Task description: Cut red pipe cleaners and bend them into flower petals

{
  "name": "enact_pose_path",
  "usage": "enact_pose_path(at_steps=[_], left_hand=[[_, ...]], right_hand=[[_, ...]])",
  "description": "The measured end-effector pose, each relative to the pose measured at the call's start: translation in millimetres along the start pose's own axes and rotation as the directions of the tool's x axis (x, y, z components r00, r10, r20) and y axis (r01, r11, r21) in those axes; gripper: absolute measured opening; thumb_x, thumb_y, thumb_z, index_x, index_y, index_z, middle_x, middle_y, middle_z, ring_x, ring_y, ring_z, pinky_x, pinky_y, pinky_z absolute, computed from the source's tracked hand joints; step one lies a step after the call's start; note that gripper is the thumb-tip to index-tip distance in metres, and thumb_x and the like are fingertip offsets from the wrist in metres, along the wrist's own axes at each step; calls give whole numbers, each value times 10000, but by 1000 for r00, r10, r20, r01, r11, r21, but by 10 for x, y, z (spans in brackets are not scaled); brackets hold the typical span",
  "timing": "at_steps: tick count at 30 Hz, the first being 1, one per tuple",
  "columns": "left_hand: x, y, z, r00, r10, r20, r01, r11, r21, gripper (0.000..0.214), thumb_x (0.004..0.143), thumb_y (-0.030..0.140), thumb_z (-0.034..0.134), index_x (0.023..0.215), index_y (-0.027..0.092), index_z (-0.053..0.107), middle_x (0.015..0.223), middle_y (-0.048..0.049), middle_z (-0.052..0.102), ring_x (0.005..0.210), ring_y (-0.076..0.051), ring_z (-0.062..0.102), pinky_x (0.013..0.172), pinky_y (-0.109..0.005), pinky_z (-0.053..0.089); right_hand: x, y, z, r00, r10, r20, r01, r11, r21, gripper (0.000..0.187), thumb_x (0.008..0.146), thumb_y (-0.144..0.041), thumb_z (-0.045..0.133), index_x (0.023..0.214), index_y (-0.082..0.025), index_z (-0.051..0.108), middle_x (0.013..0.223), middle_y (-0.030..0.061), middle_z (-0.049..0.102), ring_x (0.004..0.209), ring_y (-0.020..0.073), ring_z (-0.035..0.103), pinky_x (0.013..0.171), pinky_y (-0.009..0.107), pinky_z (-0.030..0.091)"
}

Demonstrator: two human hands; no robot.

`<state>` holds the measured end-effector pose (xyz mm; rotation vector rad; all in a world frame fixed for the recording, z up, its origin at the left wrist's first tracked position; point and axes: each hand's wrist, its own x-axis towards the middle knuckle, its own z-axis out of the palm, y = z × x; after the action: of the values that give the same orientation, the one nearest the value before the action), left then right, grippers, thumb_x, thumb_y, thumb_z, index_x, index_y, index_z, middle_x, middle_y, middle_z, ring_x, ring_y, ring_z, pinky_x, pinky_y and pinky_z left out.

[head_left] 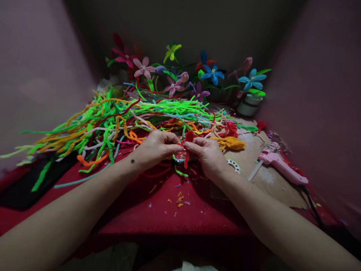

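Observation:
Over the red tabletop, my left hand (160,147) and my right hand (207,153) meet at a red pipe cleaner (189,137). Its upper part is a rounded, folded loop, and a straight end hangs down below my fingers. My left thumb and forefinger pinch the piece from the left side. On the other side, my right thumb presses it against the fingers. A dark metal tool (179,162), partly hidden, lies on the table beneath, beside a short green pipe cleaner (181,173).
A heap of coloured pipe cleaners (107,116) spreads behind my hands. Several pipe-cleaner flowers (213,73) stand along the back, near a small pot (249,104). To the right, a pink glue gun (284,165) rests on cardboard (265,188). Fibre scraps (179,199) lie in front.

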<state>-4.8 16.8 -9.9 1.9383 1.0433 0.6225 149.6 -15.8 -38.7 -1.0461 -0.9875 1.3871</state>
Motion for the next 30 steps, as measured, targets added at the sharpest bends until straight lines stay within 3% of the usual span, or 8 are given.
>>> enact_pose_path(at_steps=[4,6,9,12,15,21,26,30], left_hand=[[-62,-29,116,873,448,-190,-339,840,424,180,765,236,537,616,157,598,604,-8,549,600,-114,458,595,-253,346],[-72,-10,148,844,475,-250,-342,835,431,199,757,241,557,576,160,576,582,-4,527,589,-111,439,589,-254,340],[-36,22,151,937,130,-323,-148,989,-30,208,742,303,607,598,162,555,532,23,488,495,-86,407,487,-223,317],[22,16,153,968,-188,-164,66,826,-560,210,745,360,617,700,167,551,574,28,526,418,-60,378,396,-193,260],[40,-3,190,973,-229,6,167,688,-706,258,731,397,645,735,153,562,603,15,550,401,-37,355,370,-173,207],[-28,84,302,973,-194,126,231,794,-563,189,709,292,659,692,154,531,492,73,400,398,-31,280,400,-186,183],[-68,155,388,994,15,-105,-30,989,-143,160,728,225,561,616,171,460,573,47,439,533,-82,372,518,-224,310],[-76,130,374,985,113,-134,-100,990,96,158,740,209,534,609,178,451,592,37,457,579,-101,390,561,-239,330]], right_hand=[[7,32,6,998,-46,-37,44,998,-42,299,635,-303,699,503,-172,466,415,-66,460,352,62,405,351,192,317],[1,37,19,997,-59,-44,58,998,-32,281,645,-312,694,521,-170,486,426,-66,456,365,63,400,357,193,327],[2,27,37,996,-82,-44,83,996,30,226,655,-316,692,580,-160,547,482,-52,501,404,66,426,392,199,358],[22,10,37,994,-70,-79,80,988,132,187,632,-294,714,644,-149,597,526,-42,544,430,66,453,426,203,380],[37,-5,25,989,-81,-122,104,975,194,180,634,-289,716,677,-150,610,512,-52,544,404,60,433,413,204,368],[45,34,9,996,-64,-66,78,967,241,199,645,-316,703,645,-158,583,513,-41,569,417,78,470,436,219,375],[51,84,27,994,-7,-107,35,965,260,229,635,-309,682,550,-167,524,462,-47,520,400,71,433,417,218,336],[40,78,27,996,-11,-92,29,980,198,245,637,-329,675,543,-166,518,464,-46,506,403,70,414,416,221,325]])
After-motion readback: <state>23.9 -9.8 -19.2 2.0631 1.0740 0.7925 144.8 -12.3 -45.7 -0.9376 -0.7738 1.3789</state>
